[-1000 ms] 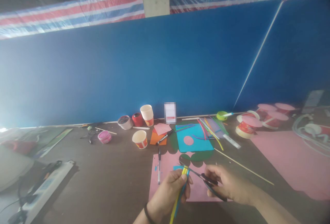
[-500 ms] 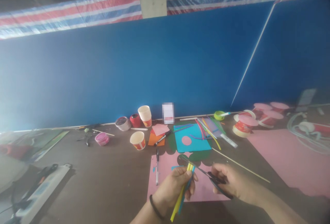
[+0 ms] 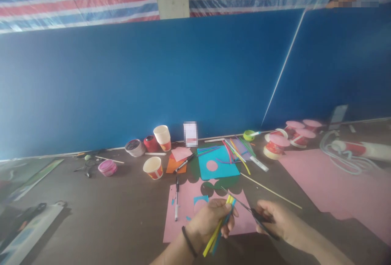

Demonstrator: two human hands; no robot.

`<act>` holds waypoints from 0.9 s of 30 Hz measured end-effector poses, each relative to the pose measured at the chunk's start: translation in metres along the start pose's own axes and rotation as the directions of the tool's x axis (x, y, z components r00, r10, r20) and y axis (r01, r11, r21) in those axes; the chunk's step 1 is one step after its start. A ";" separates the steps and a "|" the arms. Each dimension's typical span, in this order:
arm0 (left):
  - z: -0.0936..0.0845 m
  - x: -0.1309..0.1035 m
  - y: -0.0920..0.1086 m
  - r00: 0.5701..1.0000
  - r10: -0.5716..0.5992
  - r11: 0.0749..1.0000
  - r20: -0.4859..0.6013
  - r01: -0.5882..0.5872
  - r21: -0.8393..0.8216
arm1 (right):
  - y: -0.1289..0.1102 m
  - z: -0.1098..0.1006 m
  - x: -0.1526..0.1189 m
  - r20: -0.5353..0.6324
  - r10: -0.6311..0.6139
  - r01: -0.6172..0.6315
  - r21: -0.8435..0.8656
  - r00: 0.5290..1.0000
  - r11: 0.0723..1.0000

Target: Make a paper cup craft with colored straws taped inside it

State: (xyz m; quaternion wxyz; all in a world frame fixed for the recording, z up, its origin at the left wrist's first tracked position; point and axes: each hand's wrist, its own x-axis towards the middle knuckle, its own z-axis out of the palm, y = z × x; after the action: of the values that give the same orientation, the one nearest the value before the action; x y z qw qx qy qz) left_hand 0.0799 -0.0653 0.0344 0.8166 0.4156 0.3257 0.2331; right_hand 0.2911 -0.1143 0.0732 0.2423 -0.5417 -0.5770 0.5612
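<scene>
Strips (image 3: 214, 237) (yellow, blue) jut above and below left grip (image 3: 211, 218).

- I see the left hand (image 3: 215, 218) pinching yellow and blue strips (image 3: 215, 235).
- My view shows scissors (image 3: 257, 216) in the right hand (image 3: 275, 221), blades by the strips' upper ends.
- Beyond, I see a blue sheet (image 3: 226, 170) on the table (image 3: 122, 216).

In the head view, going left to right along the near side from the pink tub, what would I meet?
Pink tub, front cup, nearer pen, left hand with yellow and blue strips, right hand with scissors.
</scene>
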 end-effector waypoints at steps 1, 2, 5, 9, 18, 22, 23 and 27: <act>0.000 0.000 0.001 1.000 -0.003 1.000 -0.002 0.003 0.003 | 0.004 0.000 0.001 -0.010 -0.004 0.004 -0.012 1.000 1.000; 0.001 -0.001 0.002 1.000 -0.006 1.000 -0.005 0.006 0.004 | 0.007 0.001 0.002 -0.016 -0.010 0.009 -0.023 1.000 1.000; 0.003 -0.004 0.005 1.000 -0.013 1.000 -0.018 0.013 0.002 | 0.011 0.002 0.005 -0.030 -0.026 0.025 -0.042 0.999 0.999; 0.004 -0.005 0.006 1.000 -0.013 1.000 -0.004 0.013 -0.008 | 0.012 0.004 0.007 -0.063 -0.035 0.035 -0.004 0.997 0.999; -0.003 -0.010 0.005 0.997 0.026 0.988 -0.074 -0.037 -0.147 | 0.042 -0.020 0.019 -0.331 -0.036 -0.126 -0.456 0.943 0.881; -0.008 -0.014 0.014 0.988 0.071 0.920 -0.138 -0.118 -0.374 | 0.064 -0.036 0.031 -0.478 -0.017 -0.342 -0.651 0.878 0.678; -0.010 -0.015 0.016 0.987 0.076 0.902 -0.142 -0.129 -0.411 | 0.068 -0.038 0.034 -0.487 -0.003 -0.370 -0.667 0.873 0.646; -0.021 -0.018 0.020 0.982 0.085 0.877 -0.168 -0.154 -0.455 | 0.073 -0.042 0.042 -0.448 0.024 -0.390 -0.749 0.894 0.536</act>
State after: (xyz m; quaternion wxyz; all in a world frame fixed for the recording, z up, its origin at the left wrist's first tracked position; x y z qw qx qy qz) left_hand 0.0507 -0.0549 0.0480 0.8510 0.2091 0.2915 0.3835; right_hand 0.3420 -0.0757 0.0037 -0.0001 -0.7555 -0.6413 0.1336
